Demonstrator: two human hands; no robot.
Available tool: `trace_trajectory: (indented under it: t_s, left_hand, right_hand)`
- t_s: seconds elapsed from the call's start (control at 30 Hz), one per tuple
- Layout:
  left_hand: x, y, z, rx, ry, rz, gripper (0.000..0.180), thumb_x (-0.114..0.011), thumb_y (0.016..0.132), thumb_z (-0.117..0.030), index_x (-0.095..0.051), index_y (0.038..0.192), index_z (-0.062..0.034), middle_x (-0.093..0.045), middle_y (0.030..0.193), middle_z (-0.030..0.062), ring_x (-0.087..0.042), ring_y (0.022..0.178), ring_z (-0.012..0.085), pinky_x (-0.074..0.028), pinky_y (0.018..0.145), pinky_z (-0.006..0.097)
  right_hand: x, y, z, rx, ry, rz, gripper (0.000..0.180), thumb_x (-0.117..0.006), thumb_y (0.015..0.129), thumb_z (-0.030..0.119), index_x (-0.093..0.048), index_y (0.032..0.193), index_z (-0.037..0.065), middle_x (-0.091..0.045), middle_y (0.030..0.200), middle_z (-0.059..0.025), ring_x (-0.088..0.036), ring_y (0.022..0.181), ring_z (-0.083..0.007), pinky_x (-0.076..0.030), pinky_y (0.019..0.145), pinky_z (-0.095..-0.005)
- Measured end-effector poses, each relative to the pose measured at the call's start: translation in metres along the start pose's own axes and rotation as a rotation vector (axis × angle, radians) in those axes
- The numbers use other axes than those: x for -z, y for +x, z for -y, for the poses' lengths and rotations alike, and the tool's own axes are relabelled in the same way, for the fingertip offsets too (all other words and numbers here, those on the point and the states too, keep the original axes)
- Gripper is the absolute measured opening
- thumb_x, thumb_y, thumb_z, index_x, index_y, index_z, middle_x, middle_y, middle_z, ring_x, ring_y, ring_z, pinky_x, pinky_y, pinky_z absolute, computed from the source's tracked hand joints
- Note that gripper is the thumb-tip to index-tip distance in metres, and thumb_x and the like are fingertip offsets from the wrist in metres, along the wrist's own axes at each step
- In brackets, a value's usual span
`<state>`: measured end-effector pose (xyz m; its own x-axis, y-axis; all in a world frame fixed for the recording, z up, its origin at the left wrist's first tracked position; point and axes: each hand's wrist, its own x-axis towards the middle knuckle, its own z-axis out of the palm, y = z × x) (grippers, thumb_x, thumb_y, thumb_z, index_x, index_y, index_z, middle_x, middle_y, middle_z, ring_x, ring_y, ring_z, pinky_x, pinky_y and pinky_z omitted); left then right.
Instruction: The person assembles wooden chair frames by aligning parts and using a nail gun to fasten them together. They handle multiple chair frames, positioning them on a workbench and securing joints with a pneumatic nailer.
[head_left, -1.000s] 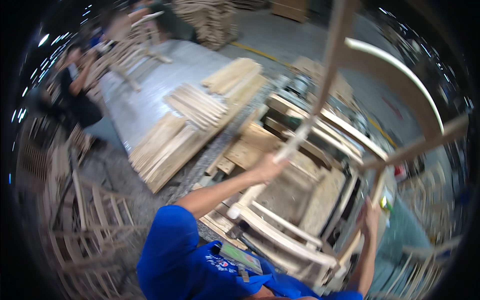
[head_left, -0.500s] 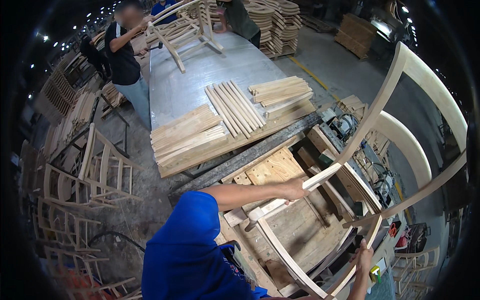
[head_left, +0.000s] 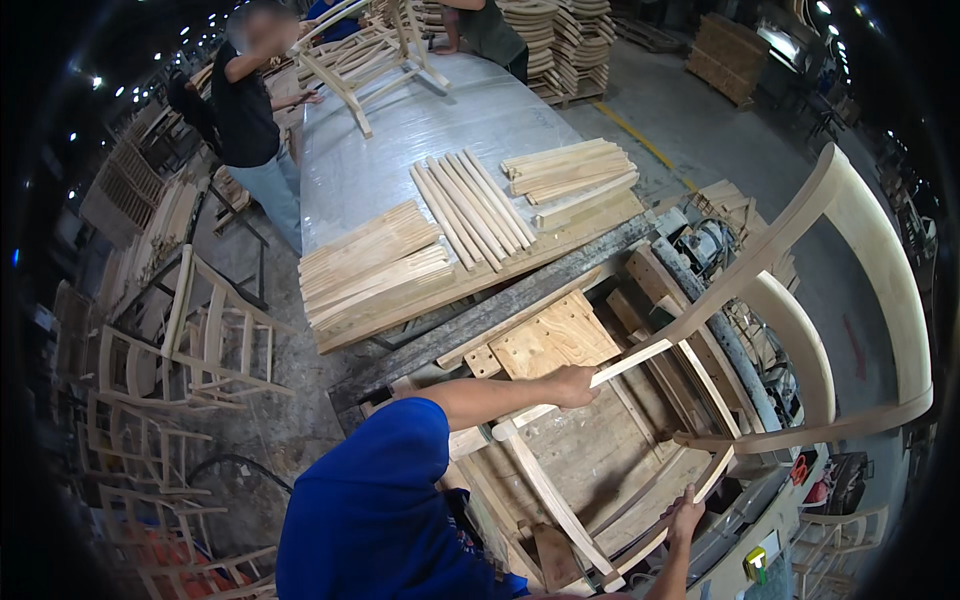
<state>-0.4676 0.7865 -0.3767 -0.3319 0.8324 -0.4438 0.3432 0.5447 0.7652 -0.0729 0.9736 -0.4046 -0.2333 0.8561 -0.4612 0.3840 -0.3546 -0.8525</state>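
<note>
A pale, unfinished wooden chair frame (head_left: pixel 548 482) is held between my two hands over a wooden jig bench (head_left: pixel 554 340). Its curved backrest (head_left: pixel 885 275) points to the right, and its seat rails cross above the bench's recess. My left hand (head_left: pixel 572 386) is closed round the far side rail. On the near side rail my right hand (head_left: pixel 686 518) is closed too, with the fingers partly hidden behind the wood. The front rail lies nearest my body, between the two arms.
Ahead, a film-covered table (head_left: pixel 370 170) bears flat wooden slats (head_left: pixel 375 260) and several round rods (head_left: pixel 470 205). Another person (head_left: pixel 250 110) stands at its left beside a chair frame (head_left: pixel 365 85). Chair frames (head_left: pixel 215 340) stand at left. Clamp machinery (head_left: pixel 705 245) borders the bench.
The chair frame has tipped, its backrest top dropping lower in view, and both hands have shifted slightly left with it. The person across the table has lowered one hand toward the tabletop.
</note>
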Motion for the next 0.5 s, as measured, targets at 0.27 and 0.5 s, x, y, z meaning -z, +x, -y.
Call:
trace_trajectory:
  t_s: [0.27,0.5]
  left_hand:
    - [-0.022,0.023,0.018,-0.069,0.163,-0.121,0.042,-0.059,0.098,-0.03,-0.059,0.121,0.0058,-0.068,0.106,0.0332,-0.067,0.105,0.0478,-0.053,0.093,0.053]
    - [-0.018,-0.016,-0.008,-0.236,0.576,-0.202,0.055,-0.065,0.094,-0.026,-0.049,0.138,0.0024,-0.059,0.123,0.0292,-0.058,0.116,0.048,-0.046,0.102,0.058]
  right_hand:
    - [-0.013,0.01,-0.03,0.004,0.017,-0.009,0.033,-0.059,0.105,0.037,-0.047,0.112,0.007,-0.045,0.062,-0.0004,-0.05,0.044,-0.014,-0.047,0.037,-0.0332]
    - [-0.009,0.007,-0.047,0.034,0.095,-0.049,0.035,-0.062,0.104,0.034,-0.046,0.122,0.009,-0.049,0.072,-0.0033,-0.051,0.05,-0.0125,-0.044,0.039,-0.0301]
